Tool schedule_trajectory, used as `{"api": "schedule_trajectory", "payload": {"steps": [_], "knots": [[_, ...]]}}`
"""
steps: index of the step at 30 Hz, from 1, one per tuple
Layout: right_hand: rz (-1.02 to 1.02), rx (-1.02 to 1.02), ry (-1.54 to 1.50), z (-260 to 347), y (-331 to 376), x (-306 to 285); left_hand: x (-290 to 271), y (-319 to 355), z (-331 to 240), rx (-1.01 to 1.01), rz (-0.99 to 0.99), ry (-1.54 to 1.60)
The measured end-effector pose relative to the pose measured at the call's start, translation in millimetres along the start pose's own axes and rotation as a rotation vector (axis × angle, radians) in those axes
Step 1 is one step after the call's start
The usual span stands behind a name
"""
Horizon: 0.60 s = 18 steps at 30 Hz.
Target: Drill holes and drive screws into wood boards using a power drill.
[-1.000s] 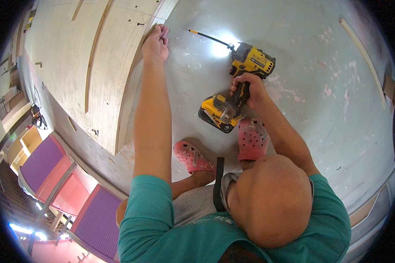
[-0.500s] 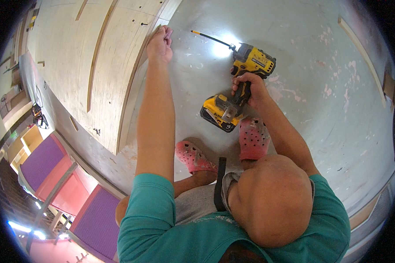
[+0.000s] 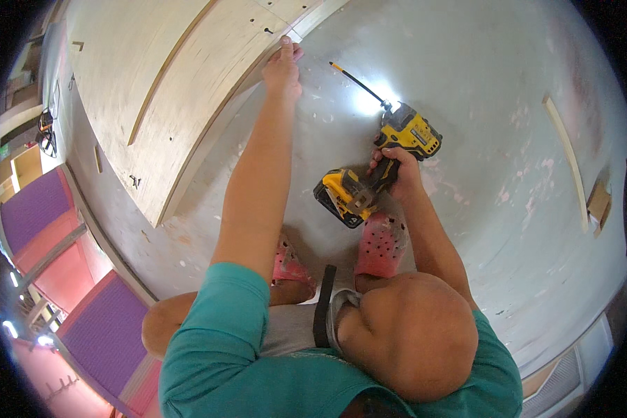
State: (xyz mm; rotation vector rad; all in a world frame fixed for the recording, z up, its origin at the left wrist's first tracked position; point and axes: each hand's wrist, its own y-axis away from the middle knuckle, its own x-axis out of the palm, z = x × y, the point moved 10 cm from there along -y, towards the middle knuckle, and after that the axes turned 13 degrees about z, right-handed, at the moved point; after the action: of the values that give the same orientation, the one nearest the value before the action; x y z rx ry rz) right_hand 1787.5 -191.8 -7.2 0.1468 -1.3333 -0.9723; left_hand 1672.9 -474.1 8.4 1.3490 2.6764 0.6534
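Our view has swung since half a second ago: the plywood panel now lies more aslant and farther to the right in it, and our left arm hides more of the left pink clog. Against the panel itself little has altered. Our left hand keeps to the same stretch of the long edge, close to the black screw that stands out of the top face, and our right hand keeps hold of the cordless impact driver. We judge this as a small shift of head and body, with the driving of a screw not under way, since the long bit ends in the air as far as we can see, apart from screw and panel.

Our left fingers are curled in, the thumb laid up along the panel's edge; they seem to touch it, but we cannot tell whether something small is pinched between them. Our right hand is wrapped round the driver's grip, below its body and above the battery.

The driver hangs over the grey floor, off the panel's long edge and above the right pink clog. Its lamp is lit, and the bit slants toward that edge, its tip near our left fingers but not touching them.
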Motion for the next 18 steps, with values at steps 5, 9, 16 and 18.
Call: {"api": "schedule_trajectory", "payload": {"steps": [5,9,16,18], "knots": [[-0.001,0.015,0.002,0,1,1,-1,-2,7,-0.065,-0.013,-0.122],[-0.001,0.036,-0.014,-4,1,-1,0,-6,3,0.032,-0.008,-0.072],[0.041,0.016,-0.018,-3,0,-1,4,-5,13,-0.109,0.091,0.002],[0.008,0.014,0.002,-1,2,-1,5,-3,10,-0.122,0.099,0.018]]}}
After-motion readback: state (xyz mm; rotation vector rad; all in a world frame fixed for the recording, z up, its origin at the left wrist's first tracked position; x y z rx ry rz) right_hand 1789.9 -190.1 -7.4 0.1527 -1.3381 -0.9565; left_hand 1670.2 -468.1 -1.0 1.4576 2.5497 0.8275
